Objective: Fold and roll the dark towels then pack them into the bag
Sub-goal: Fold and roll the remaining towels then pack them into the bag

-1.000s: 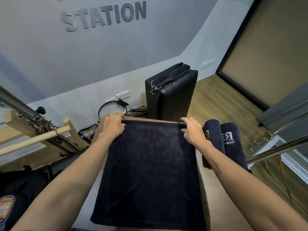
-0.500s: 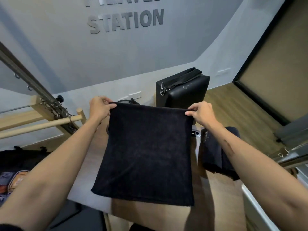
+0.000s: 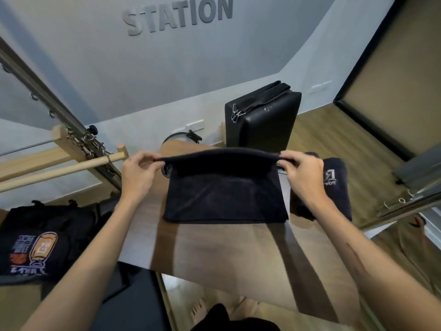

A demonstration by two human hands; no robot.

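The left hand and the right hand each pinch one upper corner of the dark towel; its lower half lies flat on the desk between and below the hands, and its top edge hangs raised between them. Just beside the right hand, on its outer side, lie two rolled towels; the black bag sits low, well apart from the left hand. I judge that the fold may land crooked if one hand comes down sooner; a loose pinch can drop a corner and spoil the edges.
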